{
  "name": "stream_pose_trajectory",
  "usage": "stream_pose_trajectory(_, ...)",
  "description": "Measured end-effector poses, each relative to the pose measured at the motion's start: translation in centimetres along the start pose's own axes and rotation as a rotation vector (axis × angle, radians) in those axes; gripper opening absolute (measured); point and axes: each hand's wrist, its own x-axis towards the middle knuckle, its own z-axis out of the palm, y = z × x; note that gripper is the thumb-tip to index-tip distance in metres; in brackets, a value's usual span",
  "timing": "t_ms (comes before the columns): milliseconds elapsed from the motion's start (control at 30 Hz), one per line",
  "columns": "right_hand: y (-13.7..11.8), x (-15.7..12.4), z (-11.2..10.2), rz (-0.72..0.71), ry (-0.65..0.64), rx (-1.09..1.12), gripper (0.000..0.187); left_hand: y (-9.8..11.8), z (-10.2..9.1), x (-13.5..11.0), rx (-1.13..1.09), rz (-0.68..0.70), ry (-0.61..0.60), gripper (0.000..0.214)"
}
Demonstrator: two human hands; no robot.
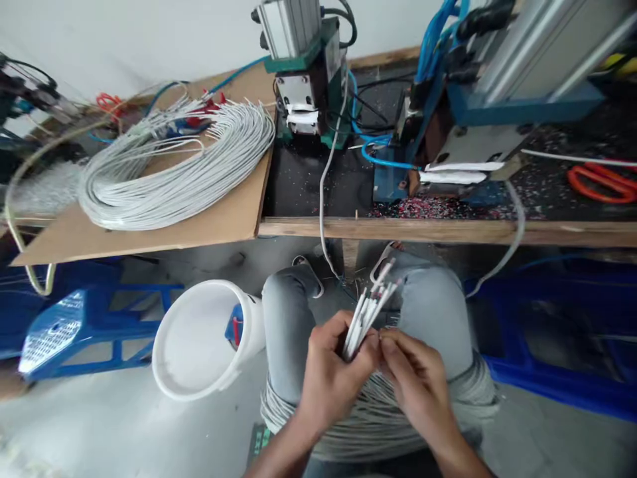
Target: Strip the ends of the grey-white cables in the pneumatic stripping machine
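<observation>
My left hand (pixel 334 372) is closed around a bunch of white cable ends (pixel 367 312), which point up and away over my lap. Close against it, my right hand (pixel 415 375) has its thumb and fingertips pinched together beside the bunch. Whatever sits between those right fingertips is too small or hidden to make out. A thick coil of grey-white cable (pixel 368 425) lies across my thighs under both hands.
A large coil of white cable (pixel 179 192) rests on cardboard (pixel 223 229) at the bench's left. Two presses (pixel 298 86) stand on the bench, with orange-handled scissors (pixel 602 182) at right. A white bucket (pixel 166 332) stands beside my leg, near blue stools (pixel 94 338).
</observation>
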Motion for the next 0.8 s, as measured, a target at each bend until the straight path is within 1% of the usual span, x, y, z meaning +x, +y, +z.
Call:
stream_pose_trajectory(67, -1.5, 0.5, -1.7, 0.008, -0.205, -0.213, 0.026, 0.4, -0.8, 0.4, 0.114, 0.022, -0.141, 0.01)
stream_pose_trajectory(100, -2.2, 0.7, -2.5, 0.028, -0.288, -0.276, 0.025, 0.5, -1.1, 0.5, 0.151, 0.025, -0.208, 0.01)
stream_pose_trajectory(133, -2.7, 0.9, -3.1, 0.044, -0.335, -0.287, 0.024, 0.6, -1.2, 0.6, 0.168, 0.028, -0.247, 0.011)
stream_pose_trajectory(167, -3.0, 1.1, -3.3, 0.052, -0.345, -0.263, 0.024, 0.6, -1.1, 0.5, 0.161, 0.03, -0.244, 0.011)
stream_pose_trajectory(200, -3.1, 1.1, -3.2, 0.051, -0.326, -0.222, 0.027, 0.5, -0.8, 0.4, 0.132, 0.026, -0.205, 0.01)
stream_pose_trajectory(233, -2.9, 1.1, -2.7, 0.048, -0.282, -0.147, 0.031, 0.4, -0.3, 0.3, 0.09, 0.021, -0.138, 0.01)
stream_pose_trajectory(333, -1.7, 0.6, 0.0, 0.115, -0.1, 0.202, 0.038, -0.2, 1.2, -0.3, -0.031, -0.005, 0.077, 0.014)
stream_pose_trajectory(400, -0.8, 0.3, 1.8, 0.161, 0.016, 0.451, 0.037, -0.6, 1.9, -0.5, -0.088, -0.026, 0.138, 0.017)
stream_pose_trajectory(433, -0.5, 0.1, 2.4, 0.166, 0.054, 0.528, 0.036, -0.8, 2.1, -0.6, -0.118, -0.041, 0.148, 0.019)
stream_pose_trajectory(533, 0.3, -0.1, 3.1, 0.135, 0.094, 0.567, 0.038, -0.9, 2.0, -0.7, -0.215, -0.082, 0.126, 0.022)
stream_pose_trajectory(667, 0.8, 0.0, 2.6, 0.109, 0.095, 0.485, 0.041, -0.8, 1.6, -0.5, -0.299, -0.096, 0.09, 0.024)
stream_pose_trajectory(800, 1.1, 0.0, 2.3, 0.096, 0.09, 0.425, 0.043, -0.7, 1.5, -0.4, -0.27, -0.092, 0.075, 0.022)
